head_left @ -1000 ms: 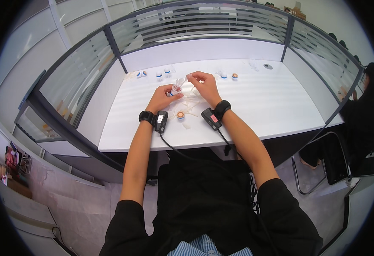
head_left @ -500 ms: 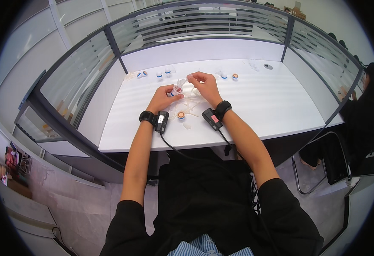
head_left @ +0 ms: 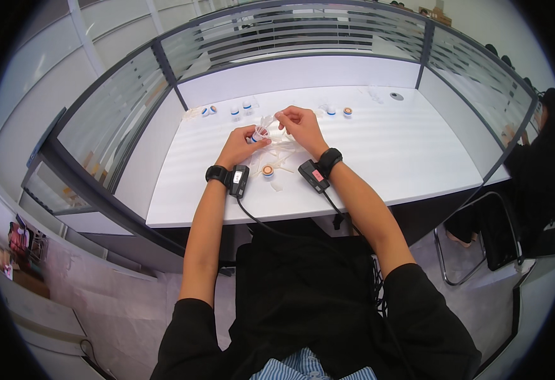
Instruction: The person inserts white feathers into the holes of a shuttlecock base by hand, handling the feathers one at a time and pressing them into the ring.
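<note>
My left hand (head_left: 238, 147) is wrapped round a small clear plastic cup (head_left: 261, 135) with a blue band low on it. Pale, see-through strips (head_left: 267, 121) stick up out of its mouth. Just right of the cup, my right hand (head_left: 303, 128) is closed in a pinch near the strips' upper ends; what lies between its fingertips is too small to make out. Below the hands, loose pale strips (head_left: 282, 156) are scattered on the white desk (head_left: 379, 152). Nearer me stands a small round container (head_left: 268, 171) with an orange-brown top.
Small white-and-blue containers (head_left: 247, 106) stand along the back left, with two more tipped at the far left (head_left: 209, 111). Another blue-banded container (head_left: 331, 111) and an orange-topped one (head_left: 348, 112) are at the back right. Low partitions (head_left: 303, 73) enclose the desk. A person (head_left: 537, 164) sits beyond the right side.
My right fingertips have dipped slightly toward the cup's strips. My left hand keeps its hold on the cup in nearly the same place.
</note>
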Demonstrator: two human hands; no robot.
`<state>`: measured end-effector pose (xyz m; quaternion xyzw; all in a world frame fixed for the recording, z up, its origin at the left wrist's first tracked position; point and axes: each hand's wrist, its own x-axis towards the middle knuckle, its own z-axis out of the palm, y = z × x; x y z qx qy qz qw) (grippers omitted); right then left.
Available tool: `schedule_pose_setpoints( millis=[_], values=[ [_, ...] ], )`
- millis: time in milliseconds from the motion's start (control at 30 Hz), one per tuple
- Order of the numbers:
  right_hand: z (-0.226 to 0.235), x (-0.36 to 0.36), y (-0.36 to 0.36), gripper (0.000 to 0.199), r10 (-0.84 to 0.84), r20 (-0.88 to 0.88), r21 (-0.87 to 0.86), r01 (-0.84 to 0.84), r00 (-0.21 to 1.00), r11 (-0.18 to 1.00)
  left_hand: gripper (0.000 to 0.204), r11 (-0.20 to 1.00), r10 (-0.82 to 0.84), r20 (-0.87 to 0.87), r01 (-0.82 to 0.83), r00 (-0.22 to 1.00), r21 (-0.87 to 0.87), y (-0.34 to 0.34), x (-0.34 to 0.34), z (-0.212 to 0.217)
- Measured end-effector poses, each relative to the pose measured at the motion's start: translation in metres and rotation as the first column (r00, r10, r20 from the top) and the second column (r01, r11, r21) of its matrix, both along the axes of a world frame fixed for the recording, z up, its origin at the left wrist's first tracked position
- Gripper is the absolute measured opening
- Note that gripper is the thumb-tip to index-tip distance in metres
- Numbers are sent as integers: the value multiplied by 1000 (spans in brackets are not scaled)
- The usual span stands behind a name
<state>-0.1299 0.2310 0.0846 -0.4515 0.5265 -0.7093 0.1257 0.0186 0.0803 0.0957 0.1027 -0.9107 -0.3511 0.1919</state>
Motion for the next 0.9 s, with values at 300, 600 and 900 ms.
schedule_pose_setpoints(
  millis=[300,600,900],
  values=[
    [1,1,2,24,-43,-16,-29,43,999,999,25,999,-14,3,14,1000,39,-2,-1,-2],
    [2,2,3,22,9,49,-34,-8,999,999,24,999,-21,8,21,1000,32,-2,-2,-2],
    [2,2,2,22,33,24,-33,-32,999,999,23,998,-42,2,42,999,51,-3,-2,-2]
  ],
)
